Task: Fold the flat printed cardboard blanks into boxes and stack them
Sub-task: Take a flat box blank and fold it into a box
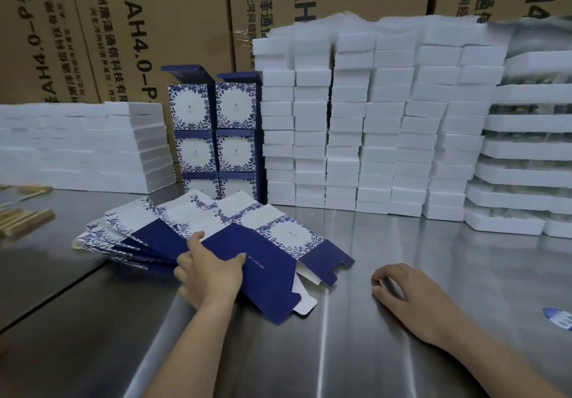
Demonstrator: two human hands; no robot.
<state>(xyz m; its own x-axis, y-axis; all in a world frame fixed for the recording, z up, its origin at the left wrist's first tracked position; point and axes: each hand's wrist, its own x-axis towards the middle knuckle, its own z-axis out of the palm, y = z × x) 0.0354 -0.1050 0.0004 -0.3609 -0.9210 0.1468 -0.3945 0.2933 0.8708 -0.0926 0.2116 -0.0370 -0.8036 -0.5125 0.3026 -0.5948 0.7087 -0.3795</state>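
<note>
Blanks (216,236) fanned flat on the steel desk (356,351), before two columns of folded boxes (213,128).
Left hand (210,274) presses the top blank, fingers spread and straight; right hand (408,295) rests loosely curled on the desk, holding nothing.

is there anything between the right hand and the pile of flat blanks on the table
Nothing visible. The right hand rests on bare steel table, and only open tabletop lies between it and the pile of flat blanks. The left hand is already on the top blank, at the pile's near left part, not in the right hand's path.
</note>
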